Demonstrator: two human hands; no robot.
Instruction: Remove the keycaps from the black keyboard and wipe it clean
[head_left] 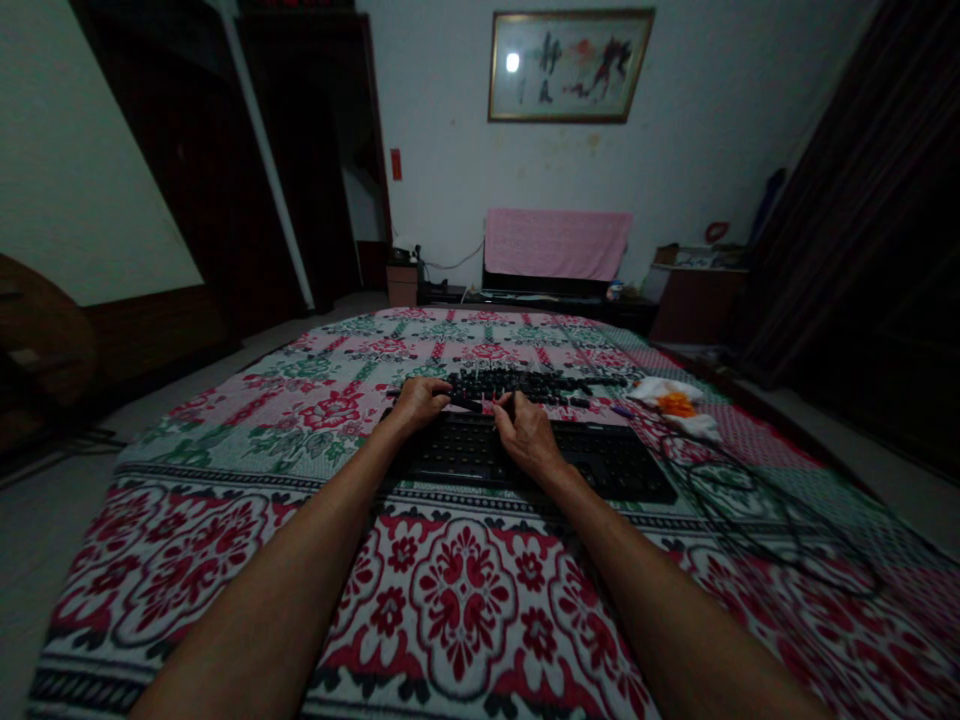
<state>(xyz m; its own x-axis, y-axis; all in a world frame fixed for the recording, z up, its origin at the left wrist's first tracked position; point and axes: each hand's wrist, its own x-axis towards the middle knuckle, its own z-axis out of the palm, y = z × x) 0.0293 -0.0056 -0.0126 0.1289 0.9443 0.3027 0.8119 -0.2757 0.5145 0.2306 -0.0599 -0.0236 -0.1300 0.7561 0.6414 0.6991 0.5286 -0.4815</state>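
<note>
Your keyboard (622, 462) lies on the patterned cloth (457, 590) beneath your hands, its long side toward you, with loose keys (510, 382) strewn just beyond its far edge. Your right hand (527, 432) appears to pinch a small dark piece (511, 404). Your left hand (424, 400) has its fingers bent beside a dark strip (466, 405); I cannot tell whether it grips it. To work well, handle one key at a time, hold it by its sides, and keep your pinch light. The light is dim, so check each piece before moving it, and keep your right sleeve-free forearm clear of the cable (787, 535).
</note>
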